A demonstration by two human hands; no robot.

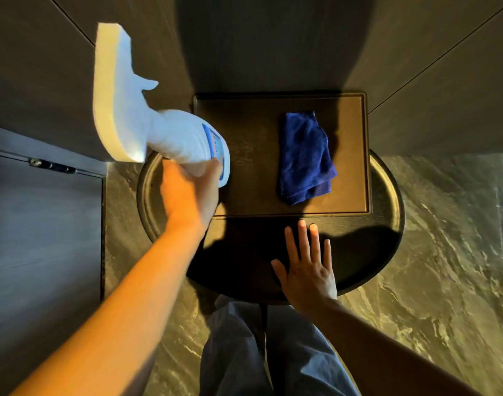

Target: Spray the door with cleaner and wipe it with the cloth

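Observation:
My left hand [190,192] grips a white spray bottle [170,135] by its base, lifted off the table and tilted, its trigger head pointing up and to the left; the bottle is motion-blurred. A folded blue cloth [304,158] lies on a dark rectangular tray [244,201]. My right hand [307,267] rests flat with fingers spread on the round table [387,195], just in front of the tray. The grey door [44,238] with a hinge [51,165] is at the left.
The round table stands against dark wall panels [430,95]. Marble-patterned floor [444,281] lies to the right and around the table. My legs in blue trousers [244,352] are below the table's near edge.

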